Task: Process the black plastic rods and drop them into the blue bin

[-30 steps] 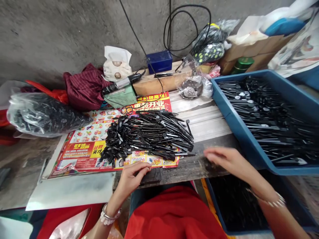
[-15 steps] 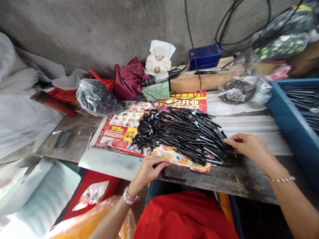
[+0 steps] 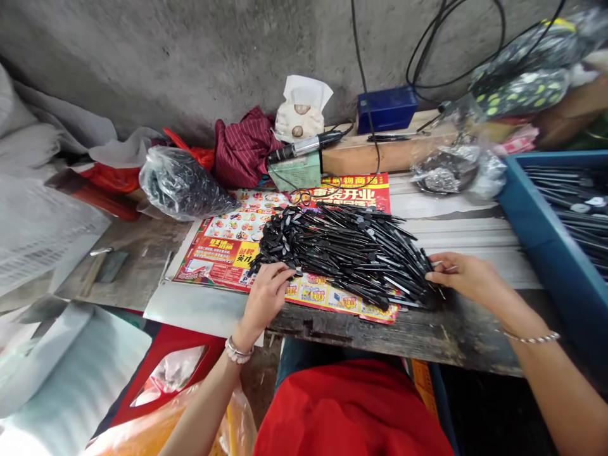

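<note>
Black rods (image 3: 346, 253) cupped between the left hand (image 3: 268, 297) and right hand (image 3: 468, 277), fingers against the pile.

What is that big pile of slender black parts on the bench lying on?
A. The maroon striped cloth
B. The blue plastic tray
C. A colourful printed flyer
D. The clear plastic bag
C: the pile of slender black parts sits directly on the red-and-yellow printed flyer, whose printed edges show around it.
</note>
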Motion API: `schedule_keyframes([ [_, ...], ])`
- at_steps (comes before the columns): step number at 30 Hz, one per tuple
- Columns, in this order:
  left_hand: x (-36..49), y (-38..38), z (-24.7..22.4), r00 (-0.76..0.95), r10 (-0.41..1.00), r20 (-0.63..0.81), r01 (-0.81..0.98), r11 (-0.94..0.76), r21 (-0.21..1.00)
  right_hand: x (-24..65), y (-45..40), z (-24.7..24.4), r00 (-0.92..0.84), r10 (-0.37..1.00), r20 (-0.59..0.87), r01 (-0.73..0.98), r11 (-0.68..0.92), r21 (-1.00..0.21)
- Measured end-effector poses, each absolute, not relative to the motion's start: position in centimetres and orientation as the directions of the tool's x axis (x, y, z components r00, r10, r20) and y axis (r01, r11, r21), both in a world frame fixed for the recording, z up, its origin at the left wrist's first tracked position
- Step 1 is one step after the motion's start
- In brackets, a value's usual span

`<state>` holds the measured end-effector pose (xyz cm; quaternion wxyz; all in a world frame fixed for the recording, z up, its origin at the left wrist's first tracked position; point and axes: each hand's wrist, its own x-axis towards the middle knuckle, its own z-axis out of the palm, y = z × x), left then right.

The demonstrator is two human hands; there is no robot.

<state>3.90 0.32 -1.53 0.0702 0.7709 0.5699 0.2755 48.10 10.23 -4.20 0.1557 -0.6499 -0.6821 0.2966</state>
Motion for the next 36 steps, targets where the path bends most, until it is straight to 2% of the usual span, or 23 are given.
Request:
schedule_keyframes([
  [3, 4.8, 1.0, -1.7, 0.277, 0.918, 0.282, 0.872, -0.364, 0.326, 47.5, 10.0, -3.6, -0.067, 0.965, -0.253, 0.778, -0.108, -0.619],
  [7, 5.0, 1.6, -2.5, 0.314, 0.916, 0.249, 0.890, -0.375, 0.259, 46.1, 9.4, -2.0, -0.036, 0.966, -0.257, 0.755, -0.142, -0.640],
  [13, 4.1, 2.3, -2.8, 0.337, 0.896, 0.290, 0.877, -0.411, 0.248, 45.1, 8.6, 0.0, -0.016, 0.984, -0.177, 0.767, -0.101, -0.634],
  [15, 4.0, 2.6, -2.6, 0.327, 0.891, 0.314, 0.874, -0.411, 0.259, 45.0, 8.1, 0.7, 0.005, 0.989, -0.151, 0.736, -0.106, -0.668],
  [17, 4.0, 2.7, -2.5, 0.345, 0.880, 0.327, 0.864, -0.434, 0.256, 44.8, 7.1, 1.4, 0.028, 0.992, -0.126, 0.626, -0.115, -0.772],
  [20, 4.1, 2.8, -2.5, 0.406, 0.854, 0.327, 0.843, -0.488, 0.226, 44.2, 4.8, 2.4, 0.006, 0.975, -0.224, 0.299, -0.216, -0.930],
  [23, 4.2, 2.8, -2.7, 0.435, 0.840, 0.323, 0.830, -0.514, 0.217, 43.4, 2.0, 2.6, -0.008, 0.947, -0.321, 0.015, -0.321, -0.947],
  [27, 4.3, 2.8, -2.6, 0.423, 0.854, 0.303, 0.823, -0.502, 0.266, 42.3, -1.1, 1.9, 0.015, 0.928, -0.372, -0.194, -0.362, -0.912],
  [30, 4.4, 3.0, -2.1, 0.347, 0.880, 0.324, 0.822, -0.452, 0.347, 41.6, -2.3, 1.3, 0.046, 0.885, -0.463, -0.331, -0.424, -0.843],
  [33, 4.6, 3.3, -1.2, 0.261, 0.904, 0.340, 0.789, -0.402, 0.465, 41.0, -2.6, 1.0, 0.068, 0.847, -0.526, -0.382, -0.465, -0.799],
  [36, 4.8, 3.7, -0.6, 0.195, 0.925, 0.326, 0.728, -0.359, 0.584, 40.2, -2.3, 1.1, 0.069, 0.853, -0.517, -0.397, -0.452, -0.799],
])
